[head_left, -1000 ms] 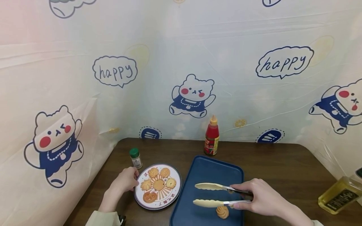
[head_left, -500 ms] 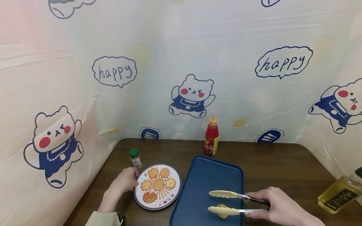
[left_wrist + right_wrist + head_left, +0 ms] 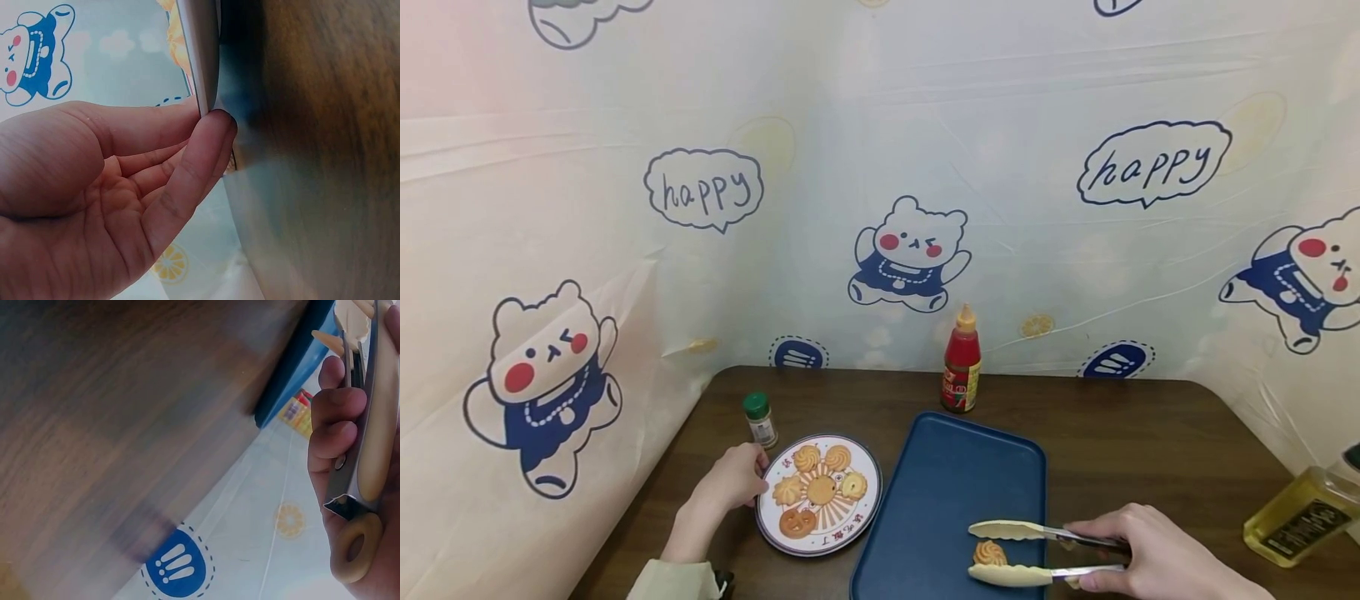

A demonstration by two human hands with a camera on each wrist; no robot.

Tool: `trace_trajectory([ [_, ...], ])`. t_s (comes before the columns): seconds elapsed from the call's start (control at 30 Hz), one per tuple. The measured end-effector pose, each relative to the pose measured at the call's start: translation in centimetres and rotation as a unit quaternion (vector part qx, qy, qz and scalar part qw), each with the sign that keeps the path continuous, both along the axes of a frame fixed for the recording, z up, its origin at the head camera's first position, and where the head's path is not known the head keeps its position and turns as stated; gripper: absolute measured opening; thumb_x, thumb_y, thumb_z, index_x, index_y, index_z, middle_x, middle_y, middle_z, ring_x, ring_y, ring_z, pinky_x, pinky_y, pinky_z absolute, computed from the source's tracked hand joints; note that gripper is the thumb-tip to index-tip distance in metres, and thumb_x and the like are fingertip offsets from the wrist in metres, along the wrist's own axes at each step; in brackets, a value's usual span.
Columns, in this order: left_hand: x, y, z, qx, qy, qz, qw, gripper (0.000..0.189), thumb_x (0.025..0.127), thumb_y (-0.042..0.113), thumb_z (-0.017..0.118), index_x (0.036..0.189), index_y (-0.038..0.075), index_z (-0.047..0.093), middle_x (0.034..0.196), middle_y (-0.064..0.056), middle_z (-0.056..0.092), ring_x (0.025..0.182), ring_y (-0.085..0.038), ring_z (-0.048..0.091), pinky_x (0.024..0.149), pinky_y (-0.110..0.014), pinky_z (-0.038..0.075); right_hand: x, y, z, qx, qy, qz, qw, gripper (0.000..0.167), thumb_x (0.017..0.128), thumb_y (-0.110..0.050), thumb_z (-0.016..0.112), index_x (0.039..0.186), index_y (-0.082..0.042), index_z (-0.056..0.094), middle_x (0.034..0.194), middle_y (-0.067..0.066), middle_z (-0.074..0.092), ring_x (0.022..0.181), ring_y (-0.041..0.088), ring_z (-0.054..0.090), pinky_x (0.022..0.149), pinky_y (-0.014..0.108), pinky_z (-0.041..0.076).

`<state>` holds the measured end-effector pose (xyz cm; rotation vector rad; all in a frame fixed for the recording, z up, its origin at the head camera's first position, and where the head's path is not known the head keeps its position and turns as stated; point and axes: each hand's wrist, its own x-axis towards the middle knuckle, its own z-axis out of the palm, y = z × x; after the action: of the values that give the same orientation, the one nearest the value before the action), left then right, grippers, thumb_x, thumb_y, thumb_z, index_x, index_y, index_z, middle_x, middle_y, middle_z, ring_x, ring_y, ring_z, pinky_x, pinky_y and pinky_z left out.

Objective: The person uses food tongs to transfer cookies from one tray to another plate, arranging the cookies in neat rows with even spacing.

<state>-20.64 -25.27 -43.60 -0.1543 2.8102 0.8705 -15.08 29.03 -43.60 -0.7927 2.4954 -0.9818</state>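
Observation:
In the head view my left hand (image 3: 733, 477) pinches the left rim of a round white plate (image 3: 868, 471) with a dark blue border. The left wrist view shows thumb and fingers on either side of the plate's edge (image 3: 201, 62). Several swirl cookies and a pretzel-shaped cookie (image 3: 797, 523) lie on that plate. My right hand (image 3: 1146, 550) grips a pair of tongs (image 3: 1011, 575) with cream tips and metal arms. The tips stand apart over a blue tray (image 3: 925, 500), one on each side of a swirl cookie (image 3: 990, 552). The cookie appears closest to the near tip.
A green-capped seasoning jar (image 3: 761, 419) stands just beyond my left hand. Behind the tray is a red sauce bottle (image 3: 962, 367). An oil bottle (image 3: 1296, 517) sits at the far right of the brown table (image 3: 1120, 442). Printed cloth hangs around the table.
My right hand has moved the tongs right and toward me, from over the tray's middle to around the cookie. My left hand and the plate have stayed put.

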Motion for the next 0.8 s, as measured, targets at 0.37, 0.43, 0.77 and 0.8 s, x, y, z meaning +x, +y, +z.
trace_trajectory([
  [0.37,0.06,0.08,0.06,0.001,0.004,0.002,1.0,0.024,0.082,-0.004,0.074,0.101,-0.006,0.059,0.078,-0.011,0.055,0.064,-0.02,0.058,0.058,-0.032,0.056,-0.16,0.27,-0.53,-0.007,0.008,0.005,0.9999,0.043,0.087,-0.04,0.075,0.121,-0.013,0.073,0.081,-0.014,0.067,0.062,0.001,0.054,0.047,0.022,0.042],
  [0.43,0.02,0.13,0.08,-0.001,0.004,0.003,1.0,0.024,0.082,-0.004,0.074,0.101,-0.006,0.059,0.077,-0.011,0.055,0.063,-0.02,0.058,0.057,-0.032,0.056,-0.21,0.34,-0.58,-0.01,0.01,0.008,0.9999,0.042,0.088,-0.04,0.074,0.121,-0.013,0.073,0.082,-0.014,0.067,0.063,0.001,0.054,0.047,0.022,0.042],
  [0.77,0.1,0.21,0.14,-0.008,-0.003,0.005,0.9999,0.023,0.083,-0.005,0.074,0.101,-0.006,0.059,0.079,-0.011,0.056,0.065,-0.021,0.058,0.058,-0.032,0.056,-0.34,0.37,-0.87,-0.019,0.013,0.024,0.9995,0.041,0.089,-0.038,0.074,0.121,-0.012,0.073,0.098,-0.013,0.072,0.071,0.002,0.06,0.054,0.024,0.049],
  [0.8,0.12,0.2,0.16,-0.009,-0.003,0.006,0.9999,0.023,0.083,-0.005,0.074,0.101,-0.006,0.059,0.079,-0.011,0.056,0.065,-0.021,0.058,0.058,-0.032,0.056,-0.35,0.34,-0.87,-0.02,0.013,0.024,0.9994,0.041,0.089,-0.038,0.073,0.121,-0.012,0.073,0.098,-0.013,0.072,0.07,0.002,0.06,0.054,0.024,0.049],
])
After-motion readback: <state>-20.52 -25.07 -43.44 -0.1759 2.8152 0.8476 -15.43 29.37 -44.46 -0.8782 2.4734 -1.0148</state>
